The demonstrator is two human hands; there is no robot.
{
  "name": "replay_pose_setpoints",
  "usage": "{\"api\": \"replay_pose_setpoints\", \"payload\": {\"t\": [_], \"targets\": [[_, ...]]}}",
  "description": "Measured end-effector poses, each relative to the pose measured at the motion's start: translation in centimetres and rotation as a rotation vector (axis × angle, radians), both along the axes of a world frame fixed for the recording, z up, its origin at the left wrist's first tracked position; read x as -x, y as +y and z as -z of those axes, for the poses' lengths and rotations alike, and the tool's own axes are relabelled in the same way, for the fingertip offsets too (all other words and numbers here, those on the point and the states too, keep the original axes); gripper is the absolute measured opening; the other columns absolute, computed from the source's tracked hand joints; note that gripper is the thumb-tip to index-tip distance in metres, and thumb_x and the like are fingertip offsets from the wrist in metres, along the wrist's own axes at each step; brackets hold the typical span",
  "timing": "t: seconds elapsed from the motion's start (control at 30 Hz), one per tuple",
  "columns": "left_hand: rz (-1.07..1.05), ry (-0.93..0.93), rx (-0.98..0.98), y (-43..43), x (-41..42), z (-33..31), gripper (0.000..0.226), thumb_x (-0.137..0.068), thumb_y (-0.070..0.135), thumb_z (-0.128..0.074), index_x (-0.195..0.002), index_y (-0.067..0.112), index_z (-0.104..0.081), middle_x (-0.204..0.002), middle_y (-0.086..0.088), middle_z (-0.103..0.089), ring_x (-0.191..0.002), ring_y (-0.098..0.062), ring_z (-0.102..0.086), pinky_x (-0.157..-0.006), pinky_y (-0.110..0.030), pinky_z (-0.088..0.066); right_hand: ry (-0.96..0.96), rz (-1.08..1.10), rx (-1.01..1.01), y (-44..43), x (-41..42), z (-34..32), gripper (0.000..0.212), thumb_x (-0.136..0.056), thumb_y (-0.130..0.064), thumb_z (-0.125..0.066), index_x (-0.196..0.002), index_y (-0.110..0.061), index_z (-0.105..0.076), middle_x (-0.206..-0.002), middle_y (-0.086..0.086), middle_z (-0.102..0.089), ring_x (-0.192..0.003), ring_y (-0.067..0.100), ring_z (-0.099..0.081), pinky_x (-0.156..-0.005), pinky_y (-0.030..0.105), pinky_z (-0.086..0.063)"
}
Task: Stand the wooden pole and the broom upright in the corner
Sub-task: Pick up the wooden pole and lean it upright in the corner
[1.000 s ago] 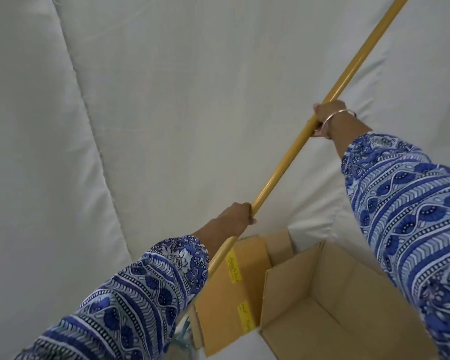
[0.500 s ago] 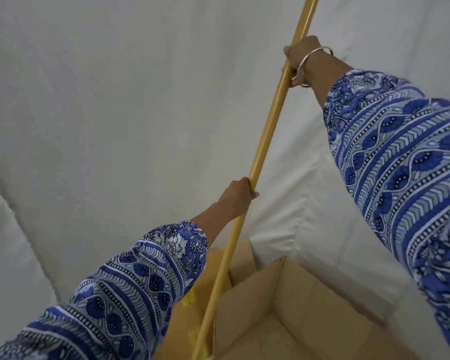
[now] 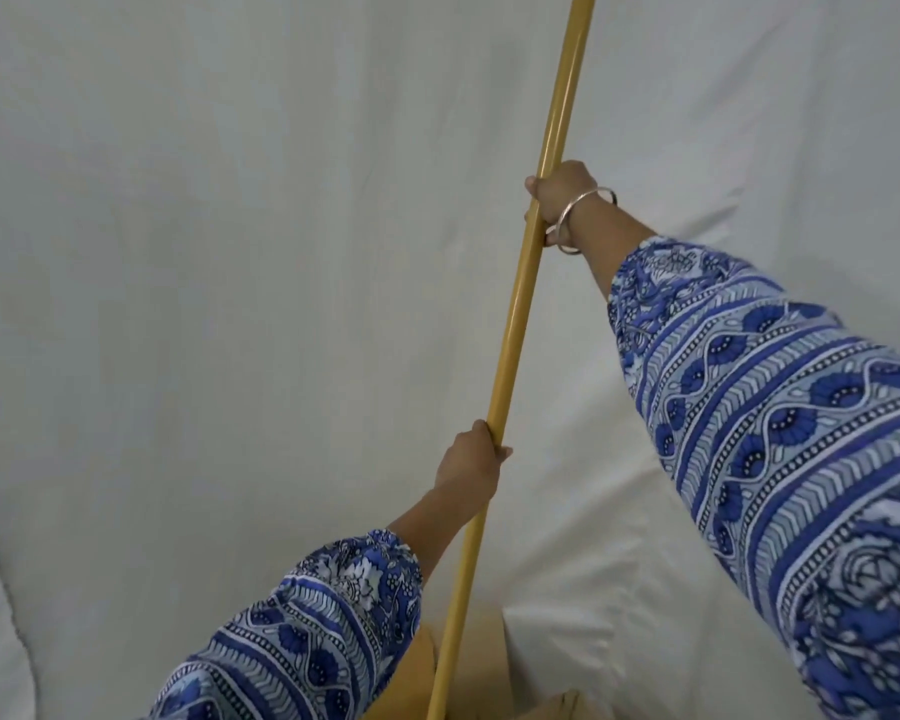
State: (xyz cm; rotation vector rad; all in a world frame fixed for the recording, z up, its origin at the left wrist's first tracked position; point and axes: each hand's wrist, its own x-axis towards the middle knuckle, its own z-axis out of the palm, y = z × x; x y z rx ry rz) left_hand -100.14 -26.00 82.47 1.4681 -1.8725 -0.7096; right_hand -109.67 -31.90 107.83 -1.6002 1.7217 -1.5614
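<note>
A long yellow-brown wooden pole runs from the bottom middle of the view up past the top edge, nearly upright with a slight lean to the right. My left hand grips it low down. My right hand, with a silver bangle on the wrist, grips it higher up. Both ends of the pole are out of view. No broom is visible.
White cloth covers the walls behind the pole, with folds at the left edge and lower right. Brown cardboard boxes show at the bottom around the pole's lower part.
The pole has swung from a strong rightward slant to nearly upright. Both hands keep their grip. The view has tilted up, so the boxes have dropped toward the bottom edge.
</note>
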Motion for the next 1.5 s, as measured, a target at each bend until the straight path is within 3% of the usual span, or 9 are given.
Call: {"api": "replay_pose_setpoints", "payload": {"t": [0.1, 0.33, 0.57, 0.67, 0.9, 1.1, 1.23, 1.37, 1.5], "targets": [[-0.081, 0.015, -0.012, -1.6, 2.2, -0.1, 0.023, -0.096, 0.025, -0.045, -0.104, 0.004, -0.046, -0.095, -0.01, -0.057, -0.074, -0.021, -0.049, -0.067, -0.035, -0.044, -0.01, -0.067, -0.001, -2.4, 1.6, 0.4, 0.048, -0.089, -0.027, -0.053, -0.129, -0.003, -0.045, -0.128, 0.019, -0.059, -0.11, 0.033, -0.062, -0.096, 0.049, -0.051], [-0.198, 0.009, 0.013, -4.1, 5.7, -0.9, 0.025, -0.096, 0.027, -0.044, -0.106, 0.004, -0.045, -0.105, -0.014, -0.063, -0.079, -0.027, -0.059, -0.066, -0.037, -0.046, -0.011, -0.181, 0.044, -5.3, 3.8, -0.6, 0.048, -0.09, -0.028, -0.052, -0.131, -0.005, -0.045, -0.13, 0.018, -0.057, -0.11, 0.032, -0.062, -0.096, 0.049, -0.051], [-0.266, 0.036, 0.045, -5.8, 6.6, 0.0, 0.018, -0.096, 0.027, -0.045, -0.089, 0.013, -0.037, -0.066, 0.005, -0.04, -0.07, -0.02, -0.05, -0.059, -0.033, -0.04, -0.011, -0.22, 0.084, -6.2, 3.8, 0.1, 0.043, -0.092, -0.024, -0.051, -0.128, -0.003, -0.046, -0.127, 0.018, -0.059, -0.103, 0.031, -0.065, -0.093, 0.049, -0.052], [-0.296, 0.035, 0.056, -6.5, 6.4, 1.4, 0.017, -0.096, 0.026, -0.044, -0.088, 0.014, -0.036, -0.067, 0.005, -0.042, -0.066, -0.019, -0.048, -0.053, -0.029, -0.039, -0.004, -0.245, 0.078, -6.8, 3.4, 1.4, 0.04, -0.092, -0.023, -0.05, -0.126, -0.002, -0.047, -0.123, 0.019, -0.06, -0.096, 0.029, -0.065, -0.092, 0.05, -0.053], [-0.338, 0.039, 0.01, -7.5, 5.9, 4.6, 0.016, -0.095, 0.025, -0.047, -0.089, 0.013, -0.039, -0.077, 0.001, -0.049, -0.07, -0.019, -0.05, -0.06, -0.033, -0.042, -0.001, -0.301, 0.048, -8.9, 2.9, 5.4, 0.035, -0.094, -0.022, -0.048, -0.122, -0.002, -0.047, -0.103, 0.01, -0.056, -0.085, 0.025, -0.061, -0.09, 0.049, -0.054], [-0.373, 0.084, -0.043, -7.9, 5.1, 7.2, 0.014, -0.094, 0.02, -0.049, -0.096, 0.007, -0.045, -0.082, -0.003, -0.051, -0.069, -0.019, -0.05, -0.057, -0.032, -0.04, 0.016, -0.357, 0.022, -9.6, 1.5, 8.5, 0.035, -0.094, -0.022, -0.047, -0.122, -0.002, -0.047, -0.117, 0.016, -0.059, -0.086, 0.023, -0.061, -0.082, 0.04, -0.056], [-0.398, 0.122, -0.089, -8.4, 4.3, 10.0, 0.01, -0.094, 0.017, -0.051, -0.092, 0.009, -0.044, -0.081, -0.003, -0.052, -0.061, -0.013, -0.047, -0.054, -0.029, -0.041, 0.031, -0.404, -0.009, -10.2, 0.4, 11.5, 0.016, -0.094, -0.023, -0.048, -0.101, -0.009, -0.044, -0.105, 0.011, -0.056, -0.085, 0.024, -0.062, -0.086, 0.045, -0.056], [-0.406, 0.14, -0.108, -8.6, 3.8, 11.5, 0.015, -0.092, 0.017, -0.053, -0.087, 0.01, -0.041, -0.083, -0.005, -0.051, -0.067, -0.017, -0.049, -0.059, -0.032, -0.043, 0.028, -0.432, -0.014, -10.7, -0.4, 13.2, 0.013, -0.094, -0.021, -0.048, -0.097, -0.011, -0.041, -0.102, 0.008, -0.053, -0.083, 0.024, -0.061, -0.085, 0.042, -0.056], [-0.387, 0.149, -0.114, -9.1, 3.7, 12.1, 0.015, -0.092, 0.016, -0.054, -0.088, 0.009, -0.041, -0.087, -0.006, -0.051, -0.074, -0.02, -0.051, -0.064, -0.032, -0.045, 0.037, -0.409, -0.009, -11.0, -0.4, 13.7, 0.013, -0.093, -0.022, -0.048, -0.095, -0.012, -0.04, -0.099, 0.007, -0.054, -0.081, 0.022, -0.061, -0.063, 0.031, -0.055]]}}
